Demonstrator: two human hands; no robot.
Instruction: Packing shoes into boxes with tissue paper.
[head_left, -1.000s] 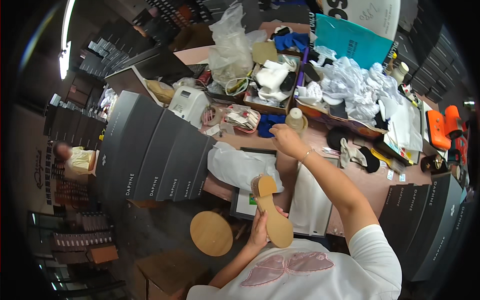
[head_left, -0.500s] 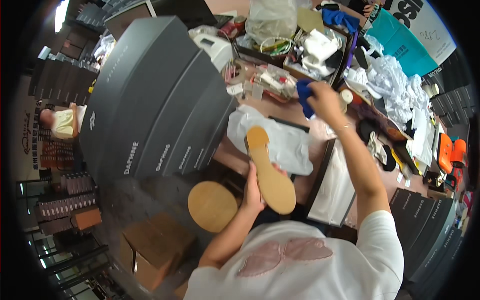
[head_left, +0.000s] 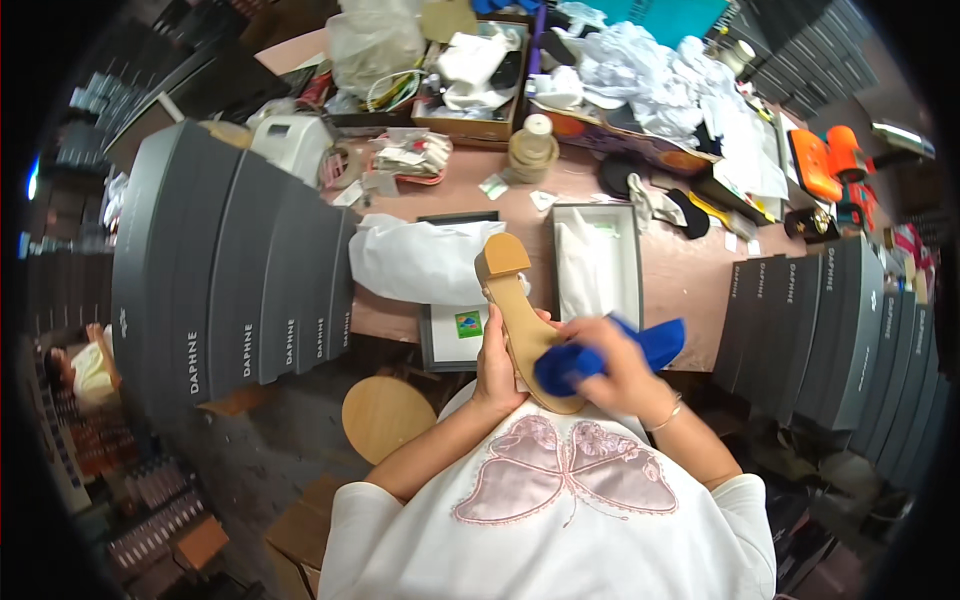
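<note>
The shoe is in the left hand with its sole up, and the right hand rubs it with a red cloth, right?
Not quite: in the head view the cloth is blue, not red. The left hand does hold the shoe sole up, and the right hand presses the cloth on it.

the right hand (head_left: 625,372), stretched out over the counter (head_left: 690,270) a second ago, is now back close to the body and grips a blue cloth (head_left: 600,358) against the sole (head_left: 525,335). the sole now sits lower, nearer the chest, its heel pointing away.
</note>
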